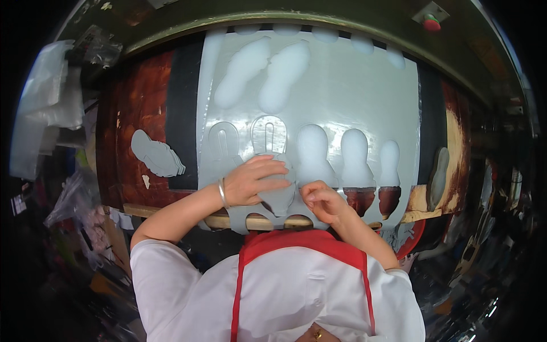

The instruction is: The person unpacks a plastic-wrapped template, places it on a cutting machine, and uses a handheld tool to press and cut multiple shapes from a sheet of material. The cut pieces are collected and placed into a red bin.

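A wide grey sheet [364,97] lies in front of me with several sole-shaped openings cut through it. My left hand [259,179] rests over a loose grey sole-shaped piece [278,199] near the sheet's front edge, its fingers stretched out across the piece. Just right of that piece is my right hand [322,200], its fingers curled in. Whatever those fingers may pinch is hidden. Beyond my left hand, two rounded outlines with a narrow loop inside, a left one [223,139] and a right one [269,134], show on the sheet.
A stack of grey sole-shaped pieces [156,155] lies on the reddish-brown board [134,114] at left. Another stack [438,178] stands at the right edge. A green machine beam [342,25] crosses the far side, with a red button [431,23]. A red tub [411,239] sits below, right.
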A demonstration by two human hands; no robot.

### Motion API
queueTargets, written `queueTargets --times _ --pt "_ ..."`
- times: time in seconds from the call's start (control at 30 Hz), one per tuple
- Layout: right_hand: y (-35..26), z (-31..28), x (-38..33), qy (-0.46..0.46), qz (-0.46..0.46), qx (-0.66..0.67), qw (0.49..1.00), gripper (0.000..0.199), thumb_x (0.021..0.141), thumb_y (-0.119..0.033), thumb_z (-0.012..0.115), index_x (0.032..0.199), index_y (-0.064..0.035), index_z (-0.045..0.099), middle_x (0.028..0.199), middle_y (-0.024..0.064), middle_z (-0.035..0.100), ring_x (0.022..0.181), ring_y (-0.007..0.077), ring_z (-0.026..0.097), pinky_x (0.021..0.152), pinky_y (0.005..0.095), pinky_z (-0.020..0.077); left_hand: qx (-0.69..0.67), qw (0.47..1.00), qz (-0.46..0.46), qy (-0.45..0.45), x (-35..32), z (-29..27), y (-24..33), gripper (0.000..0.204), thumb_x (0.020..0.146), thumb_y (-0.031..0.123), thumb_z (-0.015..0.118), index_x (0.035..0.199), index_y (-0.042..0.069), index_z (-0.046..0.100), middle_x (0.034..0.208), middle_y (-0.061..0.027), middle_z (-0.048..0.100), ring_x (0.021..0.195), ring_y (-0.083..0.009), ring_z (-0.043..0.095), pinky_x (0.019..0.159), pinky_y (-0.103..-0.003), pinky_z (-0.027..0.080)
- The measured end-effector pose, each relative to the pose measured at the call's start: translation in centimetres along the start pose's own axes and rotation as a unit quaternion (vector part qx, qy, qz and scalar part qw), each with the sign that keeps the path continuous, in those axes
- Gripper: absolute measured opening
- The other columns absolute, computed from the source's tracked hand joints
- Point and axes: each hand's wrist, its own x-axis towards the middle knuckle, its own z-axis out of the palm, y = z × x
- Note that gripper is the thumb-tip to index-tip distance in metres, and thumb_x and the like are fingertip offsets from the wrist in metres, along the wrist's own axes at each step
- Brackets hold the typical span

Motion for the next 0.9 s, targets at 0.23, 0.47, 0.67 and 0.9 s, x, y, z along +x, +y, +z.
queueTargets --times 0.23,0.47,0.67,0.9 --pt "-1.8 6.8 -2.6 0.179 -0.187 -0.675 0.691 0.014 0.079 -0.007 0.069 0.089 0.0001 0.063 0.111 0.0159 0.062 0.077 0.0193 0.061 0.067 0.0301 0.05 -0.268 0.785 -0.117 0.545 -0.6 -8.7 1.0 0.02 0.096 0.012 0.054 0.101 -0.005 0.064 0.093 -0.0147 0.068 0.086 -0.0212 0.066 0.078 -0.036 0.055" --pt "1.6 6.8 4.5 -0.033 0.092 -0.424 0.9 0.014 0.08 -0.012 0.07 0.086 -0.0015 0.064 0.078 0.0046 0.057 0.071 0.0122 0.051 0.063 0.0255 0.0403 0.184 0.981 0.058 -0.001 -6.1 -6.6 0.1 0.044 0.077 0.009 0.064 0.12 0.008 0.059 0.124 -0.0171 0.057 0.117 -0.0354 0.055 0.102 -0.048 0.043" --pt "2.6 5.1 5.9 -0.011 0.083 -0.076 0.994 0.014 0.076 -0.009 0.061 0.071 0.0043 0.059 0.065 0.0061 0.053 0.066 0.0119 0.048 0.057 0.0235 0.0334 0.097 0.994 -0.044 -0.011 -9.5 -3.5 0.2 0.052 0.07 0.002 0.063 0.121 0.011 0.06 0.13 -0.0158 0.052 0.126 -0.0348 0.047 0.109 -0.051 0.034" --pt "0.9 7.4 4.9 -0.051 0.044 -0.299 0.952 0.009 0.08 0.0 0.061 0.088 0.0032 0.063 0.117 0.0151 0.06 0.097 0.0161 0.059 0.082 0.0246 0.0451 -0.109 0.936 -0.227 0.245 -8.0 -5.4 1.0 0.036 0.081 -0.003 0.055 0.116 0.004 0.058 0.117 -0.0121 0.06 0.11 -0.025 0.057 0.096 -0.043 0.045"
